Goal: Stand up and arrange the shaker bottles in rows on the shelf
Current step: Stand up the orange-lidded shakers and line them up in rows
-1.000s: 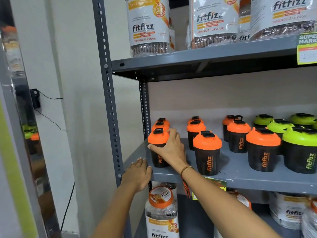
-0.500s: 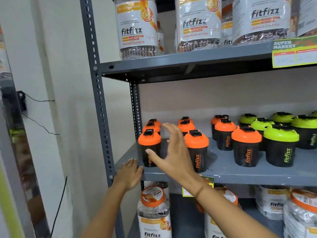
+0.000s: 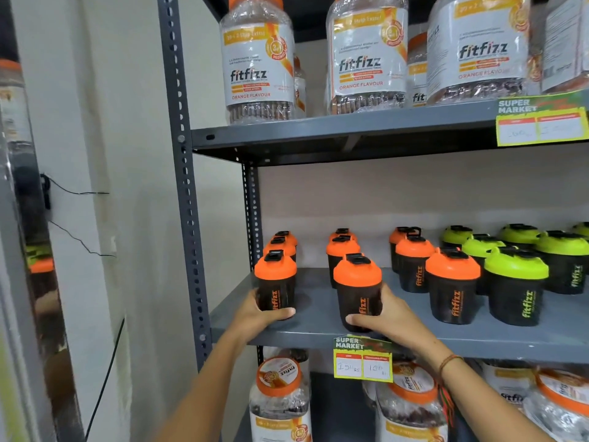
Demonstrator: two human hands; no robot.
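Black shaker bottles stand upright in rows on the grey middle shelf (image 3: 318, 330). My left hand (image 3: 255, 314) grips the base of the front-left orange-lidded shaker (image 3: 275, 282). My right hand (image 3: 389, 317) wraps the base of the second front orange-lidded shaker (image 3: 358, 288). Behind each held bottle two more orange-lidded shakers line up toward the wall. A third orange row (image 3: 452, 282) stands to the right. Green-lidded shakers (image 3: 514, 285) fill the shelf's right side.
Large fitfizz jars (image 3: 258, 62) stand on the upper shelf, and more jars (image 3: 280, 397) sit below. Yellow price tags (image 3: 363, 362) hang on the shelf edges. The perforated grey upright (image 3: 185, 186) borders the left side, with a white wall beyond it.
My left hand rose from the shelf edge and took hold of the front-left shaker. My right hand left that bottle and closed on the second-row front shaker. The view moved closer.
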